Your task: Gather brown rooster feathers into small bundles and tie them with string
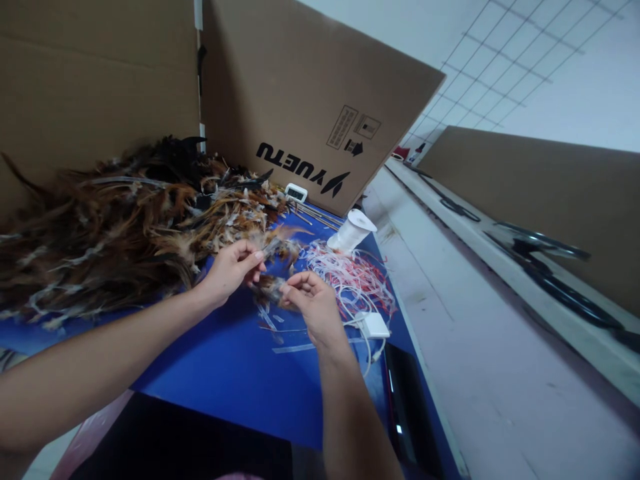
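Note:
My left hand (237,267) pinches a brown and grey feather (280,248) by its base, thumb against fingertips. Close beside it, my right hand (313,300) is closed in a pinch on a small fluffy feather tuft (271,289). Both hands are raised a little over the blue tabletop (225,373). A large heap of brown and black feathers (125,220) spreads to the left of my left hand. Right of my right hand lies a tangle of white and red strings (355,277).
A white spool (353,231) leans behind the strings. A white adapter with a cord (374,325) and a dark phone-like slab (413,407) lie on the right side. Cardboard panels (300,87) stand behind, with a small digital display (296,193) at their foot. Clear strips (295,348) lie below my hands.

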`<action>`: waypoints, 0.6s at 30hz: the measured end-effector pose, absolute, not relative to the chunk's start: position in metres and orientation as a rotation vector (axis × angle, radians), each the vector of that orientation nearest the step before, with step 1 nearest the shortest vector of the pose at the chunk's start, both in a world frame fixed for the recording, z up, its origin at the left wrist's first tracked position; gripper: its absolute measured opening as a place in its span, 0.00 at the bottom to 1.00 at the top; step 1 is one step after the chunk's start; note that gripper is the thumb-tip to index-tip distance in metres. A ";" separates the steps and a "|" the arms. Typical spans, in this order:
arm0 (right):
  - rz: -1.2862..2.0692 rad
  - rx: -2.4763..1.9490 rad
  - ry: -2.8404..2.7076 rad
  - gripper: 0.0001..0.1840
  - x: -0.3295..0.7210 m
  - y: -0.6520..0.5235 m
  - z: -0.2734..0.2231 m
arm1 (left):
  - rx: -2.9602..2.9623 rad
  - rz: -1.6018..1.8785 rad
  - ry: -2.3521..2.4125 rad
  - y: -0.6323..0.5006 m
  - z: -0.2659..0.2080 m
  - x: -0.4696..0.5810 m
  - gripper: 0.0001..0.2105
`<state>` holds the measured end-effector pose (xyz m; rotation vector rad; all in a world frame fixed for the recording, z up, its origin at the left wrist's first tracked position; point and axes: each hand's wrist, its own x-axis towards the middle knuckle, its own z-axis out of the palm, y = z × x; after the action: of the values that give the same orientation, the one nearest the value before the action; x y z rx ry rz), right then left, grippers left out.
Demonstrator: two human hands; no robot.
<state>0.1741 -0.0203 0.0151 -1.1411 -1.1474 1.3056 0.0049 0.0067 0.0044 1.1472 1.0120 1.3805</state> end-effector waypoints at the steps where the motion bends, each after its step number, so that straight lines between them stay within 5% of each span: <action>1: 1.296 -1.142 -1.148 0.10 0.175 -0.020 0.016 | 1.145 1.385 1.017 0.007 0.004 0.005 0.10; 18: 1.365 -0.995 -1.217 0.09 0.174 -0.027 0.019 | 1.302 1.273 1.059 0.000 -0.006 0.014 0.11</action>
<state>0.1739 -0.0268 0.0187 -0.9950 -1.2169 1.3652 0.0140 -0.0001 -0.0061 1.3021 1.0586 1.2733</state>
